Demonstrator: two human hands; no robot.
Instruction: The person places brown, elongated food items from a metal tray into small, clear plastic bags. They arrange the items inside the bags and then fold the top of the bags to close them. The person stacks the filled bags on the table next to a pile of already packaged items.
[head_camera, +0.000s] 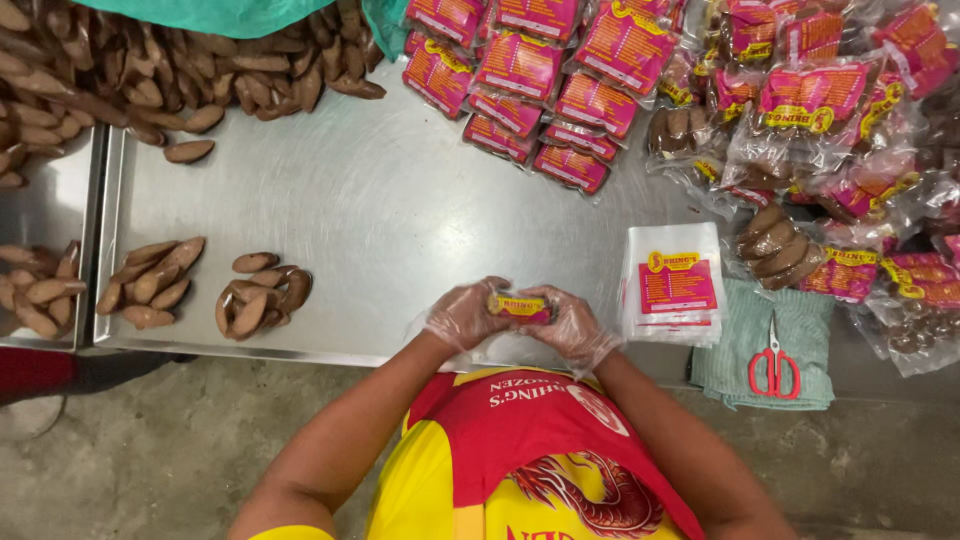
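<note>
Both my hands wear clear plastic gloves and meet at the near edge of the steel table (380, 210). My left hand (462, 314) and my right hand (572, 325) grip the two ends of a small clear packet with a pink and yellow label (519, 306). What is inside the packet is hidden by my fingers. Just left of my hands lie two small heaps of brown oblong pastries (258, 298), and a stack of empty labelled bags (674, 285) sits just right.
A large pile of brown pastries (150, 70) fills the far left. Filled pink packets (540, 80) are heaped at the far middle and right. Red-handled scissors (772, 368) lie on a green cloth (740, 345). A second tray (40, 210) adjoins on the left.
</note>
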